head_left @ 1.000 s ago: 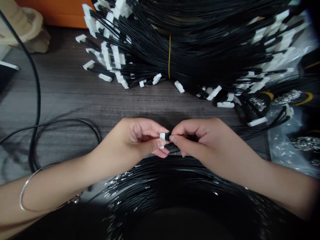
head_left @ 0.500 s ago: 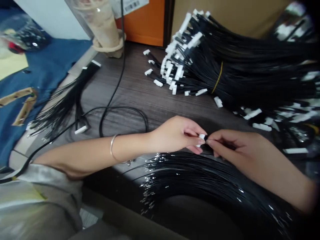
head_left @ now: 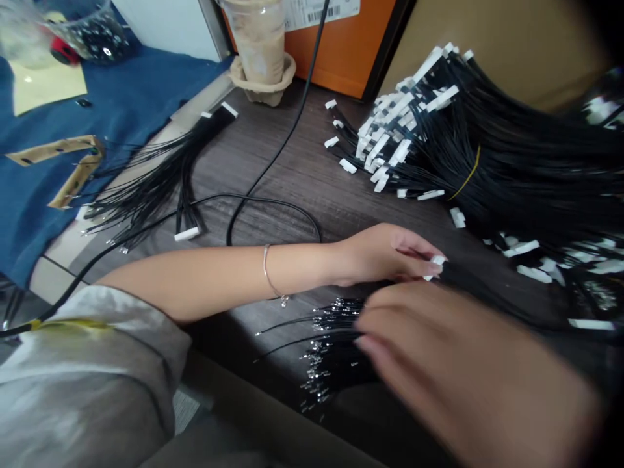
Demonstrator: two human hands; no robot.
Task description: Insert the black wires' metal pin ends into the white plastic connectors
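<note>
Between the thumb and fingers of my left hand (head_left: 390,257) is a small white connector (head_left: 433,267); a dark lead seems to run from it to the right. My right hand (head_left: 439,351) is smeared by motion and lies over a bundle of loose black wires (head_left: 341,364) with shiny metal terminals at their left ends. Its fingertips are at the wires near those ends. Whether they grip a wire cannot be made out, and the hand covers much of the bundle.
A large tied bundle of black cables (head_left: 517,143) with white connectors lies at the back right. Left of it a drink cup (head_left: 260,52) stands in a cardboard holder, before an orange box (head_left: 336,55). A smaller wire bundle (head_left: 166,169) and a long black cable (head_left: 287,140) lie at left.
My right hand has left the connector and moved down and left over the loose wires. My left hand still holds the connector. The whole view has shifted, so things appear further right.
</note>
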